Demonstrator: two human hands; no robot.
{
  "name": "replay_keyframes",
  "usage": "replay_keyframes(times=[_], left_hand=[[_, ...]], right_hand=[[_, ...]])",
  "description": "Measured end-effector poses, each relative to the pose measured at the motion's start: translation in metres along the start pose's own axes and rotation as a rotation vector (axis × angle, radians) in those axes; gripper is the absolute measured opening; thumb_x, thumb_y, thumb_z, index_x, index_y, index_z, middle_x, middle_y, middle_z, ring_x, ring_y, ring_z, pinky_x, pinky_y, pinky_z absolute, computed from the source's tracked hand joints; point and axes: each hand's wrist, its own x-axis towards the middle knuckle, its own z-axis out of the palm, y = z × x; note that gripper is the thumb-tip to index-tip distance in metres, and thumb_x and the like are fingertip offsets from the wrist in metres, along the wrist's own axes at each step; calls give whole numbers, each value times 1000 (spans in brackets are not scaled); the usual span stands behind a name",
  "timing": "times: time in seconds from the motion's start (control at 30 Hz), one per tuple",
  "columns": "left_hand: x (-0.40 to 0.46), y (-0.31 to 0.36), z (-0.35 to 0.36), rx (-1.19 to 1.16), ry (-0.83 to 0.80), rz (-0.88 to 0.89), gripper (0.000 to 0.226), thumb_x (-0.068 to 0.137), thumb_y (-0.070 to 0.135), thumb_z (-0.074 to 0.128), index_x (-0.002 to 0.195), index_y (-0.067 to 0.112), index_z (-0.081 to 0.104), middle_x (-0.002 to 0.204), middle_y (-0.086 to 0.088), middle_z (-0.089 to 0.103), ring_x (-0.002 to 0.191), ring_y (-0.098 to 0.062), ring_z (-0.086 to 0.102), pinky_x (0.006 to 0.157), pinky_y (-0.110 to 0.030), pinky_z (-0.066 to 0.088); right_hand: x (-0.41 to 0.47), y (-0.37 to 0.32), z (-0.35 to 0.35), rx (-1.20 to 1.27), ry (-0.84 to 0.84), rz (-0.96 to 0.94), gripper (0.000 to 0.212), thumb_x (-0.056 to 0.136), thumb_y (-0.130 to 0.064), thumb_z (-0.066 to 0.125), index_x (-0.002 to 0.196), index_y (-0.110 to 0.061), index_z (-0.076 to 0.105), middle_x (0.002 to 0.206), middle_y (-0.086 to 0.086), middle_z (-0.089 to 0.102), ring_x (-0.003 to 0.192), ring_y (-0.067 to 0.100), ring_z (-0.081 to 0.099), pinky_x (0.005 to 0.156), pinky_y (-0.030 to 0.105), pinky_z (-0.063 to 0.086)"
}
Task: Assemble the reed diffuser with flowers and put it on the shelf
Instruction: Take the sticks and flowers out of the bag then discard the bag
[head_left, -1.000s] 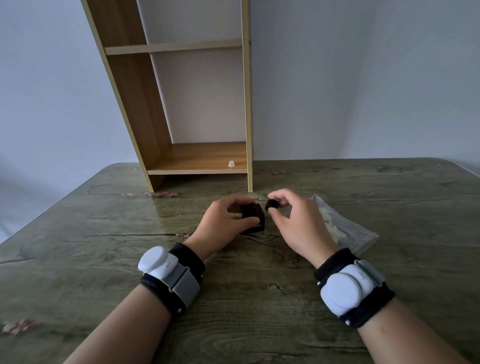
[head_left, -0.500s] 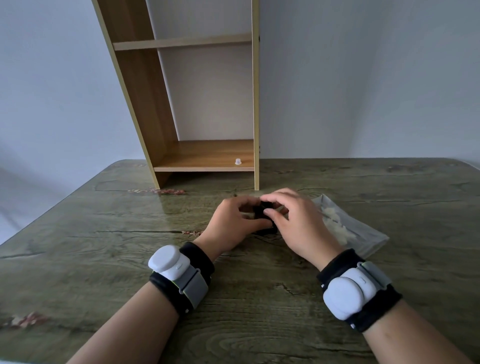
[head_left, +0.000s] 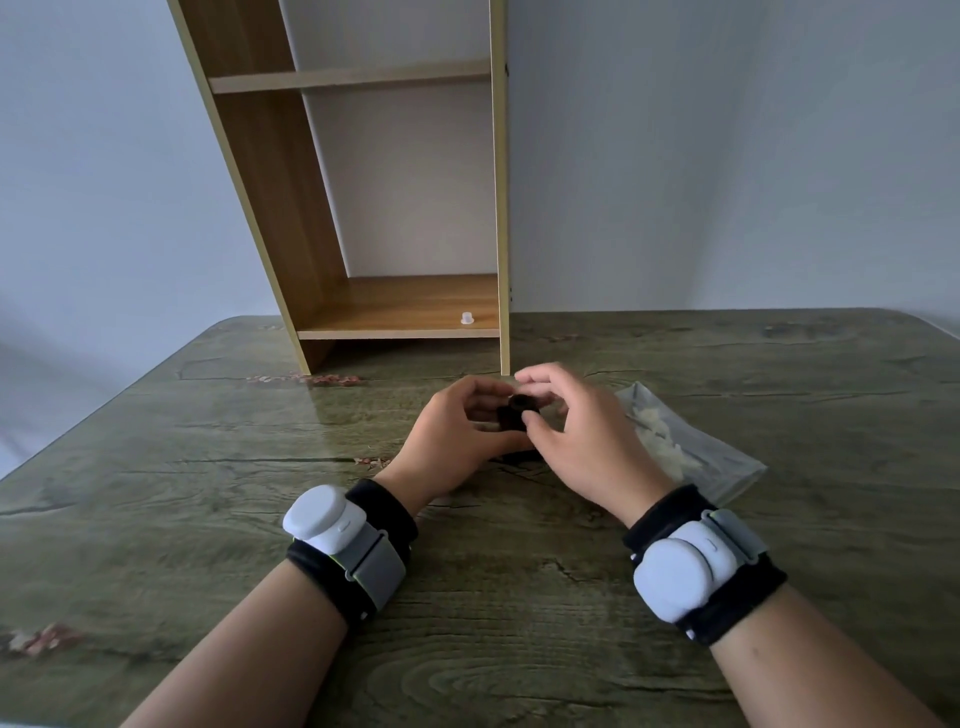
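A small dark diffuser bottle (head_left: 508, 422) stands on the table between my hands. My left hand (head_left: 457, 439) wraps around its left side and holds it. My right hand (head_left: 582, 436) pinches the black cap (head_left: 519, 402) at the bottle's top with thumb and fingers. Most of the bottle is hidden by my fingers. A clear plastic bag (head_left: 691, 452) with white flowers inside lies flat just right of my right hand. The wooden shelf (head_left: 405, 306) stands upright behind the bottle.
A small white stopper (head_left: 467, 318) sits on the shelf's lowest board near its right post. The greenish wood-grain table (head_left: 208, 467) stretches wide on both sides. Grey walls rise behind. Both wrists carry white trackers on black bands.
My right hand brought the black cap from beside the bottle onto its top and now turns it there. My left hand kept hold of the bottle.
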Motion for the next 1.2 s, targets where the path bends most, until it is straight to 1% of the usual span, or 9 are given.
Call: replay_keyframes(times=[0.13, 0.3, 0.4, 0.53, 0.7, 0.87, 0.97, 1.07, 1.2], left_hand=[[0, 1, 0, 13, -3, -3, 54, 70, 16, 95, 118, 18, 70, 107, 4, 78, 94, -3, 75, 88, -20, 60], [1, 0, 0, 9, -12, -16, 57, 69, 19, 96, 119, 21, 69, 108, 5, 77, 95, -5, 75, 88, -25, 61], [1, 1, -2, 27, -25, -11, 58, 69, 20, 97, 121, 21, 70, 109, 5, 78, 98, -4, 75, 89, -23, 60], [0, 2, -1, 41, -43, -18, 62, 69, 19, 97, 124, 19, 68, 110, 5, 78, 95, -2, 75, 84, -17, 59], [0, 2, -1, 20, -53, -20, 61, 70, 17, 96, 124, 20, 68, 108, 5, 78, 96, -4, 75, 85, -19, 59], [1, 3, -2, 27, -85, -29, 65, 69, 16, 96, 127, 20, 66, 112, 3, 78, 99, -8, 76, 87, -22, 60], [-1, 4, -1, 34, -93, -20, 64, 70, 15, 95, 127, 20, 66, 111, 4, 78, 95, -6, 76, 84, -20, 60], [0, 3, -2, 33, -90, -22, 63, 70, 16, 96, 126, 22, 67, 112, 4, 78, 101, -7, 75, 94, -28, 60], [2, 0, -2, 20, -85, -35, 64, 69, 11, 96, 126, 18, 67, 112, 1, 79, 101, -11, 76, 97, -34, 60]], right_hand=[[4, 3, 3, 3, 53, 24, 29, 88, -30, 78, 114, -25, 67, 101, -13, 66, 91, 0, 56, 71, 10, 41], [3, 3, 0, 30, 31, -37, 38, 93, -28, 70, 130, -28, 62, 119, -17, 66, 106, 4, 57, 85, 12, 41], [3, 2, 1, 43, 66, -53, 32, 91, -20, 72, 122, -26, 67, 107, -17, 71, 98, 7, 59, 80, 19, 44], [5, 4, 4, 19, 96, -4, 31, 84, -35, 81, 110, -26, 67, 96, -11, 63, 88, 3, 53, 71, 13, 40], [4, 4, 0, 30, 25, -26, 37, 92, -35, 72, 128, -29, 65, 113, -19, 67, 100, 6, 57, 82, 18, 43], [6, 2, 3, 40, 101, 18, 31, 82, -37, 83, 108, -27, 70, 93, -14, 66, 82, 2, 54, 67, 13, 41], [7, 4, 0, 0, 15, 10, 37, 85, -51, 75, 114, -28, 68, 104, -11, 57, 91, 0, 51, 72, 14, 38], [7, 8, -11, 45, -60, 2, 27, 94, -41, 69, 119, -29, 72, 112, -12, 55, 99, 5, 54, 78, 15, 38], [7, 10, -10, -5, -10, 16, 18, 89, -40, 76, 101, -26, 75, 103, -12, 60, 92, 5, 56, 74, 18, 39]])
